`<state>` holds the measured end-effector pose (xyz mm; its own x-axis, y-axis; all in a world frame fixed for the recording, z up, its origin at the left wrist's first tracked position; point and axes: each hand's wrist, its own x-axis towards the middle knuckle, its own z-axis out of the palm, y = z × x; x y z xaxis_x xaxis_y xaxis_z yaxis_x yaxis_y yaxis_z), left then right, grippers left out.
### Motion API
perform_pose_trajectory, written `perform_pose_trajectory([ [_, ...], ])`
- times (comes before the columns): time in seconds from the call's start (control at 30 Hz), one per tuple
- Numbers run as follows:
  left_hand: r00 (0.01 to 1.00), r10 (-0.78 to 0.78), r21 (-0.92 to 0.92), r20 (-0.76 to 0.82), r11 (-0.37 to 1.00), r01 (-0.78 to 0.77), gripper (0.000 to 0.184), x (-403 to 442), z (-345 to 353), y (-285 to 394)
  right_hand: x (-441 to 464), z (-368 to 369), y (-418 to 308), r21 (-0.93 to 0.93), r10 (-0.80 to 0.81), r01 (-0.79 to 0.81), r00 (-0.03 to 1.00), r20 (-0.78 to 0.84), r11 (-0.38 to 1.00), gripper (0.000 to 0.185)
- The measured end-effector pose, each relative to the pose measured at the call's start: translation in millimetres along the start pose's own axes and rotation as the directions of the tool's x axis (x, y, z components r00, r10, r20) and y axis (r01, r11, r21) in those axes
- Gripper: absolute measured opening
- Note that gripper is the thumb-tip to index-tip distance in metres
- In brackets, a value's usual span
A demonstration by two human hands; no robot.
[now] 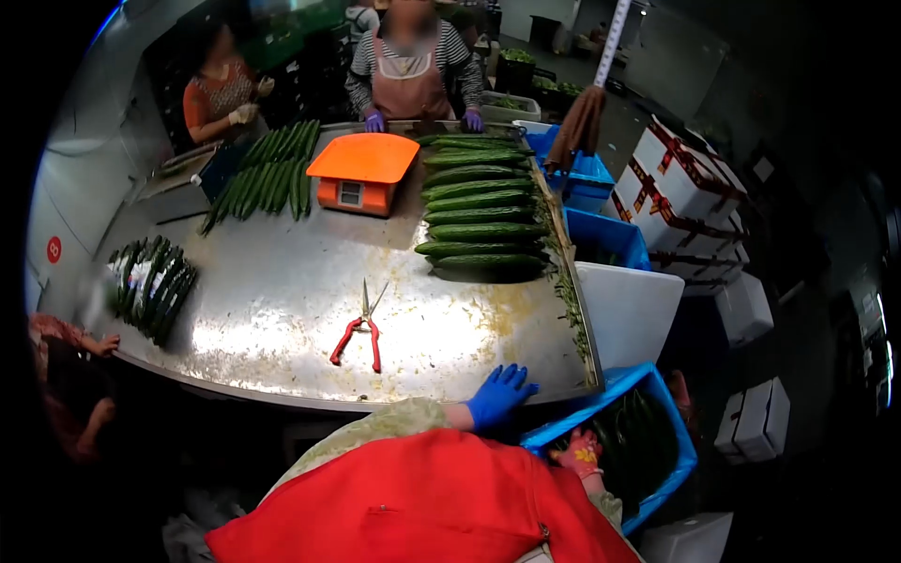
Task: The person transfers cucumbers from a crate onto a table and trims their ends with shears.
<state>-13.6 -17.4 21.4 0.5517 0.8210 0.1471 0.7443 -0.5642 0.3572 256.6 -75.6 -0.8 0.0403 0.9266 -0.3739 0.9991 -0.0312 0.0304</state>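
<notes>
My left hand (500,398), in a blue glove, lies flat with fingers spread on the near edge of the metal table (282,291). My right hand (580,454), in a red patterned glove, is inside a blue-lined box (678,441) at the table's near right corner. Its fingers look apart beside the dark green cucumbers (638,432) there, and nothing shows in its grip. Red-handled scissors (366,330) lie partly spread on the table, left of my left hand. Beyond them, a row of long cucumbers (483,216) lies along the right side.
An orange scale (359,178) stands at the back, beside more cucumbers (267,174). Another bunch (153,286) lies at the left. Two people stand across the table; a person's hand (103,345) shows at the left edge. White boxes (680,188) are stacked on the right.
</notes>
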Motion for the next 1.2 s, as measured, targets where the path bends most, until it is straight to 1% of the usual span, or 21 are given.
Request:
perform_pose_trajectory([
  [0.03, 0.999, -0.020, 0.043, 0.025, 0.999, 0.019, 0.063, -3.2, 2.4, 0.8, 0.6, -4.6, 0.8, 0.005, 0.016, -0.016, 1.000, 0.018, 1.000, 0.096],
  [0.07, 0.999, -0.034, 0.031, 0.016, 0.999, 0.034, 0.063, -8.3, 1.9, 3.4, 0.3, -7.0, 0.3, 0.023, 0.028, -0.029, 0.999, 0.039, 0.999, 0.094],
  [0.13, 0.998, -0.066, 0.020, 0.021, 0.998, 0.065, 0.064, -25.9, -1.4, 4.7, 3.3, -0.8, 1.3, 0.020, -0.007, 0.008, 0.999, -0.044, 1.000, 0.095],
  [0.2, 0.997, -0.065, 0.075, 0.042, 0.995, 0.062, 0.063, -27.7, -8.5, 1.5, 9.5, 2.0, 8.5, 0.032, -0.058, 0.060, 0.996, -0.073, 0.998, 0.099],
  [0.3, 0.992, -0.113, 0.139, 0.061, 0.985, 0.104, 0.063, -35.6, -0.5, -12.8, 7.1, 5.9, 19.2, 0.156, -0.114, 0.118, 0.993, -0.035, 0.981, 0.103],
  [0.33, 0.996, -0.092, 0.136, 0.007, 0.987, 0.090, 0.062, -40.3, 6.7, -24.2, 3.7, -1.7, 17.8, 0.186, -0.136, 0.136, 0.991, -0.011, 0.973, 0.102],
  [0.4, 0.996, -0.085, 0.106, -0.003, 0.991, 0.085, 0.060, -43.3, -10.0, -17.7, 7.1, -4.2, 16.7, 0.212, -0.154, 0.162, 0.987, -0.051, 0.964, 0.086],
  [0.5, 0.993, -0.110, 0.122, -0.047, 0.986, 0.115, 0.058, -31.7, 0.7, -13.1, 15.8, -10.0, 27.5, 0.140, -0.200, 0.213, 0.975, -0.100, 0.967, 0.068],
  [0.6, 0.992, -0.083, 0.220, -0.095, 0.970, 0.102, 0.055, -38.4, 20.2, -26.7, 18.4, -7.9, 28.9, 0.173, -0.237, 0.242, 0.970, -0.048, 0.955, 0.075],
  [0.63, 0.994, -0.074, 0.293, -0.077, 0.951, 0.093, 0.055, -44.7, 29.0, -38.9, 19.1, -13.7, 23.3, 0.198, -0.250, 0.234, 0.966, 0.064, 0.952, 0.078],
  [0.67, 0.994, -0.106, 0.286, -0.033, 0.952, 0.112, 0.056, -45.3, 12.4, -31.5, 18.3, -16.3, 18.1, 0.192, -0.275, 0.257, 0.958, 0.077, 0.947, 0.073],
  [0.73, 0.993, -0.118, 0.191, -0.016, 0.974, 0.119, 0.057, -43.4, -17.1, -5.0, 20.3, -30.7, 19.3, 0.217, -0.283, 0.241, 0.940, 0.190, 0.946, 0.064],
  [0.77, 0.992, -0.124, 0.182, -0.012, 0.976, 0.124, 0.059, -42.5, -19.4, -3.7, 22.6, -23.4, 24.6, 0.234, -0.346, 0.315, 0.932, 0.104, 0.920, 0.054],
  [0.8, 0.992, -0.128, 0.174, -0.011, 0.976, 0.128, 0.061, -43.2, -20.7, -4.2, 18.3, -28.5, 22.7, 0.234, -0.347, 0.317, 0.932, 0.101, 0.919, 0.046],
  [0.9, 0.991, -0.128, 0.136, -0.037, 0.982, 0.131, 0.064, -44.1, -9.4, -4.7, 17.5, -19.9, 27.0, 0.244, -0.329, 0.318, 0.944, 0.004, 0.916, 0.037],
  [0.93, 0.991, -0.119, 0.131, -0.053, 0.983, 0.125, 0.065, -40.2, -8.3, -9.4, 16.3, -31.8, 27.6, 0.298, -0.305, 0.281, 0.952, 0.036, 0.912, 0.038],
  [0.97, 0.991, -0.079, 0.120, -0.111, 0.989, 0.092, 0.064, -40.9, -4.4, -13.4, 15.0, -33.0, 32.5, 0.341, -0.302, 0.280, 0.953, 0.011, 0.898, 0.040],
  [1.0, 0.991, -0.074, 0.112, -0.108, 0.990, 0.086, 0.063, -44.2, -2.4, -16.3, 13.2, -29.6, 35.3, 0.386, -0.296, 0.283, 0.955, -0.026, 0.878, 0.042],
  [1.07, 0.994, -0.099, 0.059, -0.049, 0.993, 0.102, 0.061, -48.5, 0.1, -19.1, 5.7, -39.1, 42.1, 0.397, -0.289, 0.259, 0.957, 0.018, 0.881, 0.041],
  [1.13, 0.994, -0.105, 0.026, -0.026, 0.994, 0.106, 0.061, -46.7, -14.3, -14.4, 12.1, -25.9, 53.2, 0.439, -0.235, 0.193, 0.971, 0.043, 0.877, 0.051],
  [1.2, 0.995, -0.098, 0.011, -0.035, 0.995, 0.098, 0.060, -44.8, -13.1, -19.4, 23.8, -16.0, 55.6, 0.423, -0.241, 0.187, 0.967, 0.078, 0.886, 0.050],
])
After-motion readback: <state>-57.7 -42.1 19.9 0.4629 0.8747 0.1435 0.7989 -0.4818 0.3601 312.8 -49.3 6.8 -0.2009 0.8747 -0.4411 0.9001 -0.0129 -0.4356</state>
